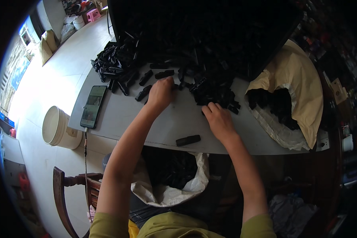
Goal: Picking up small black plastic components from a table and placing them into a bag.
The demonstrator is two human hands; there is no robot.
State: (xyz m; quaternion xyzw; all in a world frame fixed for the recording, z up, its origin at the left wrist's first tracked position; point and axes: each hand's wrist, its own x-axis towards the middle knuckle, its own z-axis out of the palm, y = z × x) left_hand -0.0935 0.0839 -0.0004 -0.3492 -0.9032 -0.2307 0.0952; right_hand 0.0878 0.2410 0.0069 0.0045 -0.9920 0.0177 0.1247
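Left hand (159, 94) on grey bench (119, 115), grip narrow, fingertips touching small black plastic parts (162, 74). Right hand (219, 120) flat, grip wide, beside heaped black plastic pieces (216, 93).

Bare table (123, 119) near phone (93, 106), black parts (214, 93) crowding far side

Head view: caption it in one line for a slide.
Both hands, left and right, reach into black plastic parts piled on a grey table.
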